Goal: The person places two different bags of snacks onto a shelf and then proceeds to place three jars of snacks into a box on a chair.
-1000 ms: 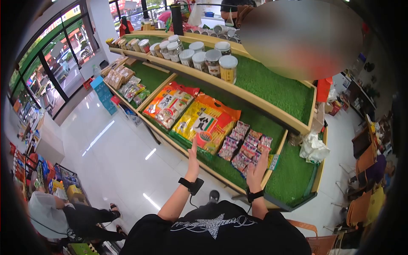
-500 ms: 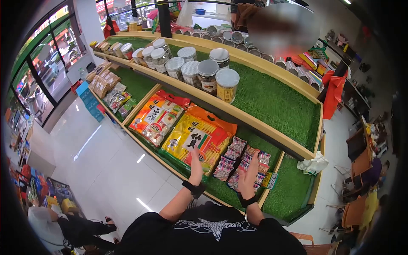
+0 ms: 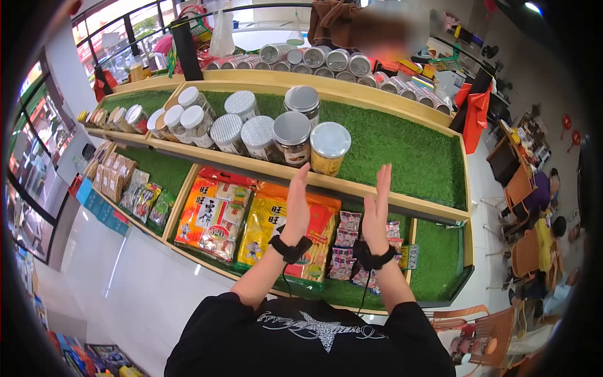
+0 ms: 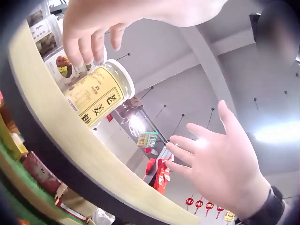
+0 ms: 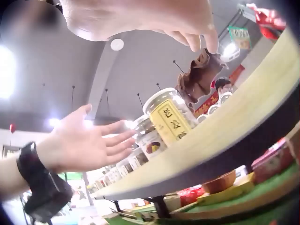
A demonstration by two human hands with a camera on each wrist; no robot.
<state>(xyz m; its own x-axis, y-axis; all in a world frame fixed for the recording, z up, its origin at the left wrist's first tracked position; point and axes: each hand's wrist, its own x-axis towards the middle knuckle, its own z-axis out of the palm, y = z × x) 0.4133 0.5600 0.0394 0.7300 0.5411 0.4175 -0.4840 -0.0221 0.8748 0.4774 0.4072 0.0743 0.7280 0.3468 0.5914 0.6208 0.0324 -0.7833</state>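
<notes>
Both hands are raised before a two-tier shelf, palms facing each other, fingers straight, holding nothing. The left hand overlaps the large yellow snack bag in the head view, its fingertips near the upper shelf's front edge. My right hand is above the small pink candy packets. Between and beyond them stands a jar with a yellow label, its lid pale; the left wrist view shows this jar upright on the shelf's wooden rim side. Beside it is a dark jar with a grey lid.
More lidded jars line the upper shelf's left half. An orange snack bag lies on the lower tier. Rows of cans lie behind the shelf. A price tag stands at the lower right; chairs and people are farther right.
The head view has moved closer to the shelf, with the jars now nearer. Both hands have risen from over the lower tier toward the upper shelf's edge, still straight-fingered.
</notes>
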